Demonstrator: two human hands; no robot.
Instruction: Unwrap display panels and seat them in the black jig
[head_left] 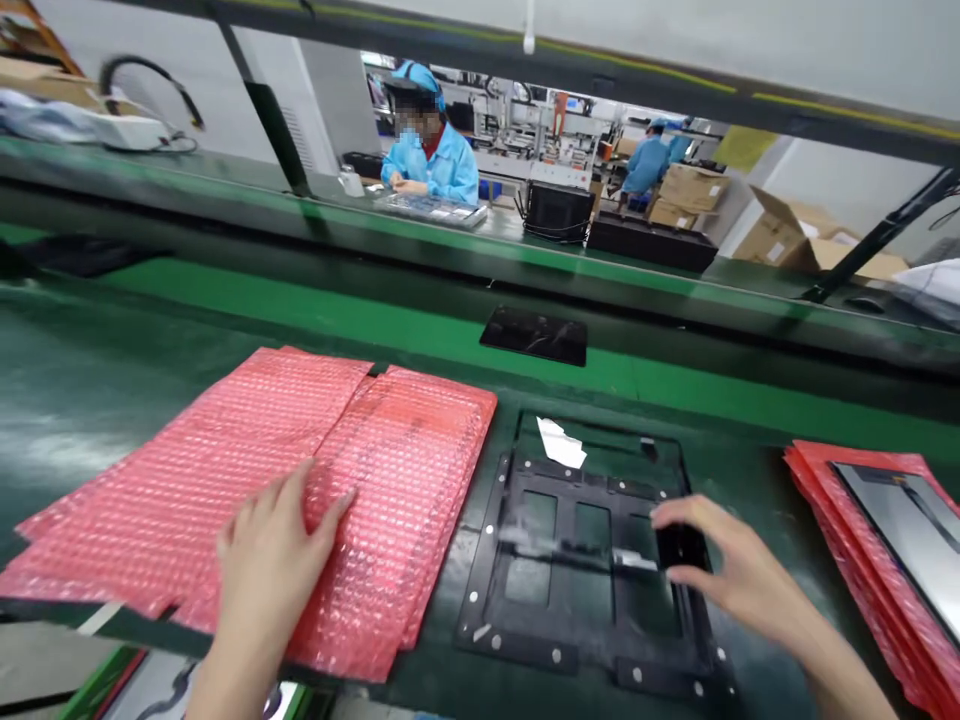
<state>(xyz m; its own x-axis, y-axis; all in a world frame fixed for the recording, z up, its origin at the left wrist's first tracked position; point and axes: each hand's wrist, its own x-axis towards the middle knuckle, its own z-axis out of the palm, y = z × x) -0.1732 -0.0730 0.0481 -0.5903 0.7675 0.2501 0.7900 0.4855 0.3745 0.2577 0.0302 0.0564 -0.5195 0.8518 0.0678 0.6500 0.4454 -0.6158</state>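
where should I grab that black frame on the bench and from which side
Probably by the right side rail of the black frame, coming from the right, where the right hand already reaches over it. The frame lies flat with open windows, so fingers could hook through an opening. On its left, the pink bubble bags under the left hand crowd that edge.

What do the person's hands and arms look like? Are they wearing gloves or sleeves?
No gloves: both the left hand and the right hand are bare. The forearms are bare too, with no sleeves, watch or rings showing. Fingernails are short and plain.
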